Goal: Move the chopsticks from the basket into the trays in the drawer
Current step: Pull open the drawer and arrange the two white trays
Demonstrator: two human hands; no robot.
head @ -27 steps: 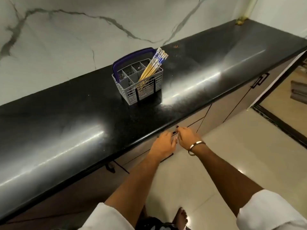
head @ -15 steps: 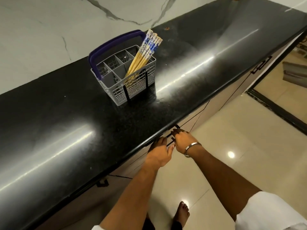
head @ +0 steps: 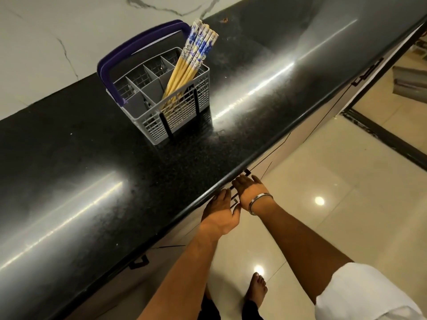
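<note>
A grey cutlery basket (head: 184,116) with a purple handle stands on the black countertop (head: 80,162). Several yellow chopsticks (head: 184,70) with blue-and-white tops lean in its right front compartment. Below the counter's front edge, my left hand (head: 220,213) and my right hand (head: 250,190) both reach under the overhang at the black drawer handle (head: 234,200). Their fingers curl around it, partly hidden by the counter edge. The drawer front is shut and its trays are hidden.
A marble wall (head: 46,42) backs the counter. More cabinet fronts with black handles (head: 367,72) run to the right. Glossy beige floor tiles (head: 323,181) lie below, with my bare foot (head: 257,287) on them. A dark threshold strip (head: 381,137) crosses at right.
The view has moved closer and tipped down over the counter. Both hands have slid further under the counter edge onto the drawer handle. The basket has not moved.
</note>
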